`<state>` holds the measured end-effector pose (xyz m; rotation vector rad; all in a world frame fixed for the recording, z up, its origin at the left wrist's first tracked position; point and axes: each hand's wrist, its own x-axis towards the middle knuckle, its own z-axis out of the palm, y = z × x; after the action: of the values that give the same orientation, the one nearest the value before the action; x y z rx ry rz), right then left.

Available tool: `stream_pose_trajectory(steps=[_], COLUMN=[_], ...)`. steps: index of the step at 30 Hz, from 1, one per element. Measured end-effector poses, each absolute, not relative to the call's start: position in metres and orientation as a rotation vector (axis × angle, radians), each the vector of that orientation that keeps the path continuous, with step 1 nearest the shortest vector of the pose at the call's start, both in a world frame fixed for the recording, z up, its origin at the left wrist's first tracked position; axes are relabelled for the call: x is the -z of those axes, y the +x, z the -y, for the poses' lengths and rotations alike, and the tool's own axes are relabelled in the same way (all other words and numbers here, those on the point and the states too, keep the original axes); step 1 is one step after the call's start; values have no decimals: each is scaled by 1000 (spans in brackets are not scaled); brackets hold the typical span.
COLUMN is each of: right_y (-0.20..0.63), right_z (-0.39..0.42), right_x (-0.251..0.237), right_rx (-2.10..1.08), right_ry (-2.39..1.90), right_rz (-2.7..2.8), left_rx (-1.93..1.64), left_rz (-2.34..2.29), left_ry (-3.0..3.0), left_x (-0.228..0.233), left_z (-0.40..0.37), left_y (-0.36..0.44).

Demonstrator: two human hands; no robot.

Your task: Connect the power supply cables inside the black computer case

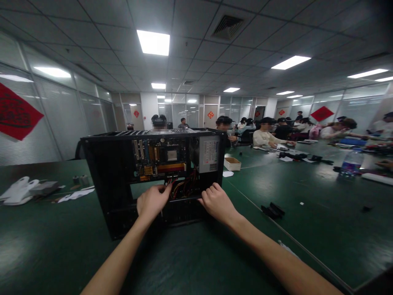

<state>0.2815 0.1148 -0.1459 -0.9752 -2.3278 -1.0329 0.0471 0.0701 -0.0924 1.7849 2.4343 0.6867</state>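
A black desktop computer case [106, 176] stands on the green table with its open side facing me. Inside it are the motherboard [162, 149], a silver power supply [209, 152] and a bundle of red, yellow and black cables [179, 189]. My left hand [153, 200] reaches in below the motherboard, its thumb and fingers pinched at the cables; the exact piece between the fingertips is partly hidden. With curled fingers, my right hand [217, 200] grips the case's lower frame rail at the right.
Left of the case lie a white plastic bag [20, 190], a grey box [44, 188] and papers. To the right are a small open box [232, 164], black plastic parts [273, 210] and a water bottle [351, 162]. Several people sit along the table farther back.
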Motion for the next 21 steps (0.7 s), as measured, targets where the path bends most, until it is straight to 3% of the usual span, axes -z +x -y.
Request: stream_pose_trajectory(steps=[13, 21], right_y=[235, 153], right_z=[-51, -21], right_x=[140, 125], right_rx=[1226, 1091], right_ry=[-895, -833], right_rz=[2355, 2699], left_rx=[-823, -890], left_rz=[-2485, -2116], left_ry=[1766, 2045], left_x=[98, 94], left_z=[-120, -155], left_y=[-4, -38])
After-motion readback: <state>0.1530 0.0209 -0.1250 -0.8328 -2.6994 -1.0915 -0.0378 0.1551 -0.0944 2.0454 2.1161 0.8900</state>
